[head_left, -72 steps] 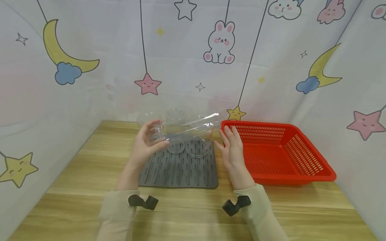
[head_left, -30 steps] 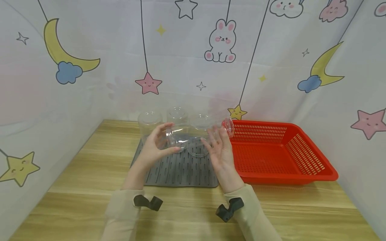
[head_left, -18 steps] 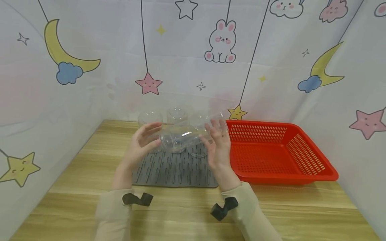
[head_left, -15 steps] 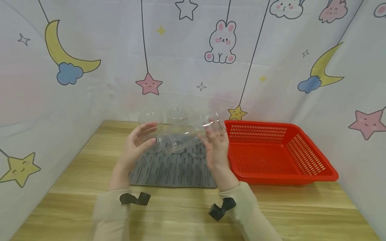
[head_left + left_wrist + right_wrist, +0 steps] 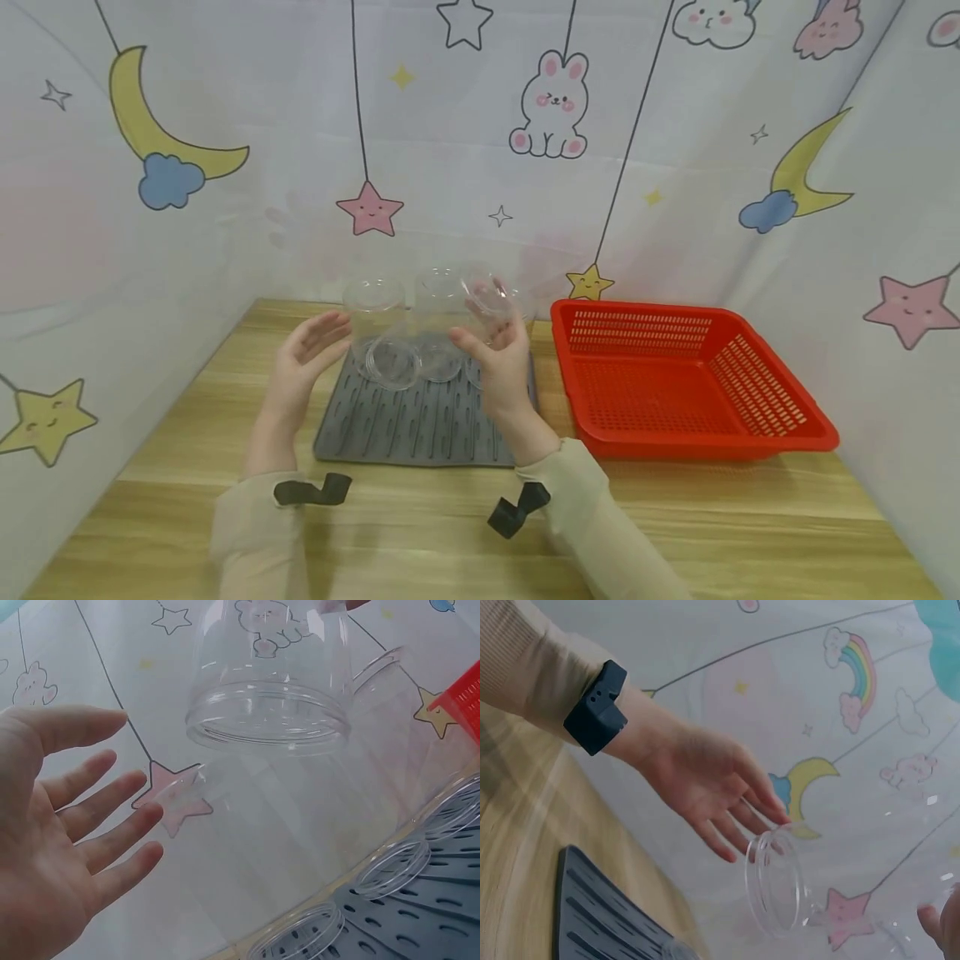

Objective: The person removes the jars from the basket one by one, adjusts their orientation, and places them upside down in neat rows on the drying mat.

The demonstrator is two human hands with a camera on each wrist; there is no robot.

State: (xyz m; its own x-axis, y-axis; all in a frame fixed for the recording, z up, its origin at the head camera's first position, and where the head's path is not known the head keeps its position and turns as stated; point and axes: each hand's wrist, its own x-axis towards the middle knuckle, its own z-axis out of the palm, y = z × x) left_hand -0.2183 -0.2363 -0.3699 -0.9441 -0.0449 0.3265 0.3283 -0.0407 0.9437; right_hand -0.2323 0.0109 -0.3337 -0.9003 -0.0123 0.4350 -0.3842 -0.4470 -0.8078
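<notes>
My right hand (image 5: pixel 501 362) grips a clear plastic jar (image 5: pixel 393 363) near its base end, the jar tilted with its ringed mouth down and to the left. My left hand (image 5: pixel 303 358) is apart from the jar, to its left, fingers spread and loosely bent with nothing in them. In the left wrist view the held jar (image 5: pixel 270 720) hangs beside the open left palm. The right wrist view shows the jar's rim (image 5: pixel 774 885) near the left fingertips. Behind stand more clear jars (image 5: pixel 375 292) on a grey ribbed drying mat (image 5: pixel 420 433), one partly hidden by my right hand.
A red plastic basket (image 5: pixel 697 387) with slotted sides stands to the right of the mat on the wooden table (image 5: pixel 420 533). A white cartoon-print cloth (image 5: pixel 450 167) forms the backdrop behind and along both sides.
The left hand has come off the jar and drawn left. My right hand has moved left, and the jar's mouth end now points lower and left.
</notes>
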